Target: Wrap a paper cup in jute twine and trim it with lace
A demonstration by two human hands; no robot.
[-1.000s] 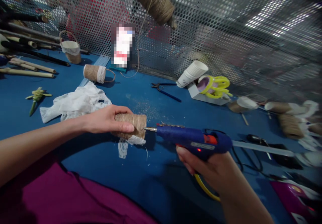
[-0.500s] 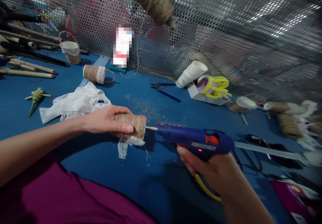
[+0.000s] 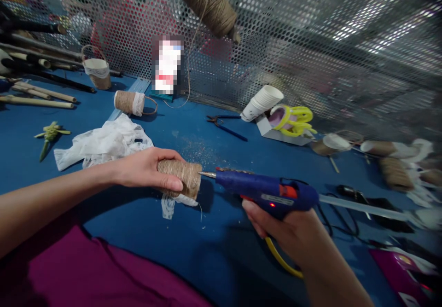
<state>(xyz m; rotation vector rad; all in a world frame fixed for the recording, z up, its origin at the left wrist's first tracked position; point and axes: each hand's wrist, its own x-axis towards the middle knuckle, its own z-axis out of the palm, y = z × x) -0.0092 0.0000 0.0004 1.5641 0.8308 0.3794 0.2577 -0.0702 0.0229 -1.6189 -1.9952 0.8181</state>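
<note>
My left hand (image 3: 155, 171) is closed around a twine-wrapped cup (image 3: 191, 178) that lies on its side, its end facing right. A strip of white lace (image 3: 168, 207) hangs below the cup on the near side. In my right hand (image 3: 276, 226) is a blue glue gun (image 3: 258, 188), its small red light lit. The metal nozzle points left, at or very near the cup's right end; whether it touches I cannot tell. A clear glue stick (image 3: 362, 206) sticks out of the gun's back. Beyond my left wrist lies a heap of white lace (image 3: 110, 136).
Blue-handled pliers (image 3: 226, 126) lie ahead, near stacked paper cups (image 3: 261, 103) and yellow-handled scissors (image 3: 297, 119). Two small twine baskets (image 3: 129, 103) and bamboo sticks (image 3: 37, 100) are at the left. A perforated metal screen (image 3: 276, 54) with a hanging twine spool (image 3: 210, 8) closes off the back.
The cup has turned a little in my left hand, so less of the white lace on its near side shows. The glue gun has shifted very slightly, with its nozzle still at the cup's right end.
</note>
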